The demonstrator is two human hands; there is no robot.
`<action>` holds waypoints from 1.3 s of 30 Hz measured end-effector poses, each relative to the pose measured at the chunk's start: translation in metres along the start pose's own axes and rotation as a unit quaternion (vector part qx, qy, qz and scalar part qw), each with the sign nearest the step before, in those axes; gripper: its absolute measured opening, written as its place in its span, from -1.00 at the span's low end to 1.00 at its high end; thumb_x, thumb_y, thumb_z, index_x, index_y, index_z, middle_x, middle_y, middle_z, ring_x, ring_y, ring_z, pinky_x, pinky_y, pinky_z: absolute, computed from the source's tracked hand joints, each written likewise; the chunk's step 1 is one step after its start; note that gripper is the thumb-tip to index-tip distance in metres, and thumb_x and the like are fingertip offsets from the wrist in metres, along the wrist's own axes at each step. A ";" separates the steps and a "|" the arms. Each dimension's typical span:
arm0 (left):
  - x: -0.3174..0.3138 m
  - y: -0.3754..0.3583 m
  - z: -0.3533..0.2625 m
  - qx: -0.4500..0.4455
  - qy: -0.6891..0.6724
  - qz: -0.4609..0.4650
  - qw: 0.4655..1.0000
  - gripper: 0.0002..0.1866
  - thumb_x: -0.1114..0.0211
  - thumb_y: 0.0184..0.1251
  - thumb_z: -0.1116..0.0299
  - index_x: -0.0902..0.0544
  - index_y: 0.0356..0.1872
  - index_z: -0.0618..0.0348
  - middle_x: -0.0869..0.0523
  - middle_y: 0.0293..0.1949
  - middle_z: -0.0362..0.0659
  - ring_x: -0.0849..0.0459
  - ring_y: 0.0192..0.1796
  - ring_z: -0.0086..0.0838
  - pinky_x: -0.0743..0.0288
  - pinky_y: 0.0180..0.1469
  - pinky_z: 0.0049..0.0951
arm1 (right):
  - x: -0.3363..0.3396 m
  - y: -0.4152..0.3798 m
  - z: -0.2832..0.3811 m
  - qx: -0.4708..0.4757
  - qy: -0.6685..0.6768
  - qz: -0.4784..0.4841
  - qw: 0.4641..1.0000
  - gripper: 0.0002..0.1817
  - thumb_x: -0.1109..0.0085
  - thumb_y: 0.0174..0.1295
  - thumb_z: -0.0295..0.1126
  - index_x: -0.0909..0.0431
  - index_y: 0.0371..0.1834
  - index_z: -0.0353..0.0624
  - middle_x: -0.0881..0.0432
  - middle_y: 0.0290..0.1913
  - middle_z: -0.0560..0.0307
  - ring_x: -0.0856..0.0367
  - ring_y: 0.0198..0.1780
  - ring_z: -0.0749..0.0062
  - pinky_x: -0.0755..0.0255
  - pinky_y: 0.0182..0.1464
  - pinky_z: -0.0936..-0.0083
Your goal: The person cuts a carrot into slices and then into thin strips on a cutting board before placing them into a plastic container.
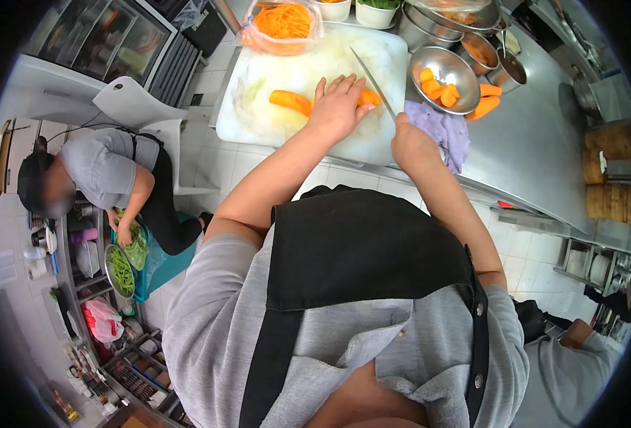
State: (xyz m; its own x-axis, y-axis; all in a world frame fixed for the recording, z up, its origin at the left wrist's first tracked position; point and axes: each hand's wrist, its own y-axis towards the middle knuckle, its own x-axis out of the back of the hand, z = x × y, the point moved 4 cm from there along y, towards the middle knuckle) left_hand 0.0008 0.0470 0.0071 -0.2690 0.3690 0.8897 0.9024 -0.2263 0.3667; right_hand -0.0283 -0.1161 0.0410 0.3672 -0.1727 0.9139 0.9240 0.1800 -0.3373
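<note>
My left hand (338,107) lies over a peeled orange carrot (290,101) on the white cutting board (255,78), pressing it down with fingers somewhat spread. Carrot shows on both sides of the hand; whether it is one piece is hidden under the palm. In my right hand (412,145) is the handle of a kitchen knife (374,82), gripped at the board's right edge. The blade points up and left, just right of the carrot's end and apart from my left fingers. A purple cloth (440,134) lies beside my right hand.
A bag of shredded carrot (281,23) sits at the board's upper left. A steel bowl (462,73) with carrot chunks (440,89) stands right, near loose carrot pieces (484,107) and steel pots (509,73). A co-worker (105,160) handles greens at left; another person (568,371) is lower right.
</note>
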 end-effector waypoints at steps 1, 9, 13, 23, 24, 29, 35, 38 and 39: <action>-0.003 0.000 0.000 0.005 -0.005 0.010 1.000 -0.29 -0.33 0.16 -0.05 -0.42 0.30 0.07 -0.45 0.30 -0.03 -0.38 0.35 -0.17 -0.09 0.38 0.03 | 0.000 0.000 -0.001 0.001 0.003 0.000 1.000 -0.74 0.16 0.24 -0.53 -0.32 -0.01 -0.33 -0.65 -0.19 -0.34 -0.67 -0.09 -0.14 -0.52 -0.05 0.05; -0.002 -0.001 0.002 0.008 -0.109 -0.012 0.994 -0.45 -0.53 -0.06 0.19 -0.56 0.01 0.06 -0.56 0.04 -0.08 -0.50 0.14 -0.09 -0.35 0.21 -0.16 | 0.000 0.000 -0.004 0.009 0.023 0.002 1.000 -0.76 0.18 0.25 -0.53 -0.32 -0.04 -0.32 -0.65 -0.19 -0.36 -0.66 -0.09 -0.16 -0.51 -0.05 0.04; 0.000 -0.001 0.000 0.007 -0.112 -0.022 0.993 -0.46 -0.54 -0.08 0.20 -0.56 -0.02 0.04 -0.58 -0.02 -0.10 -0.52 0.09 -0.11 -0.37 0.17 -0.16 | -0.001 0.001 -0.005 0.012 0.021 0.004 1.000 -0.77 0.18 0.25 -0.53 -0.33 -0.05 -0.31 -0.65 -0.20 -0.36 -0.66 -0.10 -0.16 -0.51 -0.06 0.04; 0.002 0.000 -0.003 0.035 -0.081 0.010 0.996 -0.48 -0.50 -0.04 0.10 -0.55 -0.03 0.00 -0.61 0.00 -0.12 -0.50 0.14 -0.15 -0.23 0.26 -0.07 | 0.000 0.000 -0.004 0.016 0.021 0.000 1.000 -0.77 0.15 0.23 -0.52 -0.33 -0.05 -0.31 -0.65 -0.22 -0.35 -0.67 -0.11 -0.15 -0.52 -0.08 0.04; 0.004 0.000 -0.004 0.038 -0.071 0.018 0.997 -0.48 -0.49 -0.02 0.08 -0.55 -0.03 -0.01 -0.61 0.02 -0.13 -0.49 0.16 -0.16 -0.20 0.28 -0.03 | 0.001 0.000 -0.004 0.016 0.020 0.000 1.000 -0.77 0.15 0.23 -0.52 -0.33 -0.05 -0.32 -0.65 -0.22 -0.35 -0.67 -0.11 -0.15 -0.52 -0.08 0.04; 0.019 0.001 -0.013 0.027 -0.026 -0.043 0.998 -0.49 -0.45 0.01 0.04 -0.56 0.00 -0.03 -0.59 0.07 -0.16 -0.40 0.25 -0.20 -0.02 0.31 0.16 | 0.000 0.001 -0.005 0.016 0.024 0.003 1.000 -0.77 0.15 0.23 -0.52 -0.33 -0.05 -0.32 -0.65 -0.21 -0.36 -0.67 -0.11 -0.16 -0.52 -0.07 0.04; 0.074 -0.004 0.018 0.107 -0.068 -0.051 0.991 -0.61 -0.25 0.11 0.48 -0.57 0.03 0.01 -0.59 0.12 -0.11 -0.44 0.24 -0.16 -0.24 0.28 -0.07 | -0.002 0.004 -0.009 0.007 0.049 0.018 0.999 -0.72 0.09 0.19 -0.50 -0.29 -0.03 -0.34 -0.65 -0.21 -0.39 -0.66 -0.11 -0.20 -0.51 -0.06 0.02; 0.090 -0.016 0.060 0.115 -0.048 0.004 0.992 -0.54 -0.12 0.03 0.67 -0.57 0.02 0.07 -0.59 0.12 -0.08 -0.46 0.22 -0.11 -0.33 0.25 -0.21 | -0.002 0.002 -0.010 0.017 0.063 0.018 0.998 -0.69 0.08 0.18 -0.50 -0.25 -0.02 -0.37 -0.64 -0.23 -0.41 -0.66 -0.13 -0.22 -0.51 -0.06 0.01; 0.090 -0.021 0.069 0.112 -0.037 0.027 0.993 -0.51 -0.09 -0.01 0.72 -0.58 0.01 0.09 -0.59 0.12 -0.07 -0.47 0.21 -0.10 -0.35 0.25 -0.25 | -0.002 0.001 -0.010 0.025 0.067 0.014 0.997 -0.69 0.08 0.17 -0.50 -0.24 -0.02 -0.38 -0.64 -0.24 -0.42 -0.65 -0.14 -0.23 -0.51 -0.06 0.01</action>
State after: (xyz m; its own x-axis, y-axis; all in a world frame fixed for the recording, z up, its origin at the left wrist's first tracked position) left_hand -0.0188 0.1476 0.0611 -0.2002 0.4279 0.8814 0.9692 -0.0453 0.2421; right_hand -0.0271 -0.1252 0.0371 0.4064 -0.2946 0.8649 0.9081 0.2344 -0.3469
